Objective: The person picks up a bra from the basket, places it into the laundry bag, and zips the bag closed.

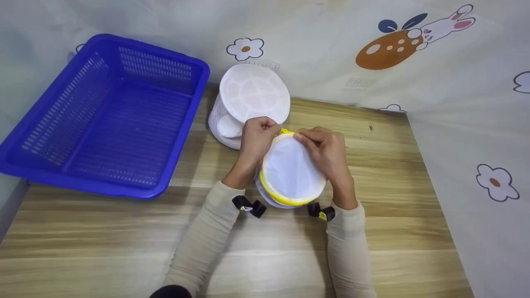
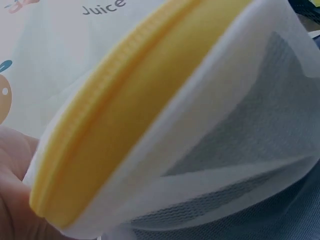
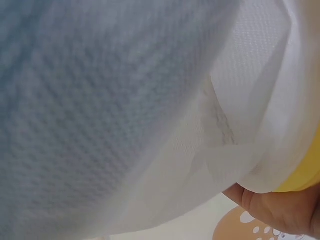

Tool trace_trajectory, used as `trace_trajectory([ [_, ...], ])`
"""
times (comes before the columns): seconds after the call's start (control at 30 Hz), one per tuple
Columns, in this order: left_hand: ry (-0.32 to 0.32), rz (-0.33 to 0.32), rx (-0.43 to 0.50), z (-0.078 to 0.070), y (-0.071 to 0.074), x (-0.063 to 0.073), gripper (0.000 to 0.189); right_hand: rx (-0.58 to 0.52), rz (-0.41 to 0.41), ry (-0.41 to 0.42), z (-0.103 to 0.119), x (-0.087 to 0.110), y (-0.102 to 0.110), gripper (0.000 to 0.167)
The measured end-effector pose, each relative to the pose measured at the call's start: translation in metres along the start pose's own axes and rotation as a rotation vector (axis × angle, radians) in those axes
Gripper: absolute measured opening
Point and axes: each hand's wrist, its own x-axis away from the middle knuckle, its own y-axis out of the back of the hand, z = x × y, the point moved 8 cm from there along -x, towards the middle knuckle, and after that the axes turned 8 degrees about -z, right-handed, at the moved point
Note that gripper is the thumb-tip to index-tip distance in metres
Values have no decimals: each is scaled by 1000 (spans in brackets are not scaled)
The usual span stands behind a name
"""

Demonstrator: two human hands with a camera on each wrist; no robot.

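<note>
A round white mesh laundry bag point(image 1: 294, 167) with a yellow zipper band is held up between both hands. My left hand point(image 1: 258, 138) pinches at the yellow zipper's upper left end, beside a small yellow tab point(image 1: 285, 130). On the upper right rim, my right hand point(image 1: 327, 151) grips the edge between thumb and fingers. The left wrist view shows the yellow zipper band point(image 2: 120, 115) close up, its lower end beside the left hand point(image 2: 15, 185). Thin see-through mesh point(image 3: 125, 110) fills much of the right wrist view, with the right hand point(image 3: 285, 210) at the yellow edge.
Behind the left hand stands a white mesh cylinder bag point(image 1: 254, 93) with its round lid tilted up and something white inside. A blue plastic basket point(image 1: 132, 124) sits at the left. A patterned wall covering point(image 1: 323, 49) borders the wooden table point(image 1: 393, 186).
</note>
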Motion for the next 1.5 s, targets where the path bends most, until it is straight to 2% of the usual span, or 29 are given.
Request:
trace_trajectory([
  [0.13,13,-8,28,1,0,0,15,9,-1,-3,1,0,0,13],
  [0.53,2,-30,20,1,1,1,18,6,2,-9,0,0,-2,15],
  [0.77,34,-66,13,3,5,0,17,28,-32,-8,-3,0,3,14],
  [1.0,68,-64,76,5,3,-1,19,33,-42,4,-3,0,4,13],
  [1.23,88,-87,67,7,5,-1,20,43,-45,6,-4,0,4,13],
  [1.5,107,-112,102,8,7,-2,22,50,-66,-12,-7,-1,8,15],
])
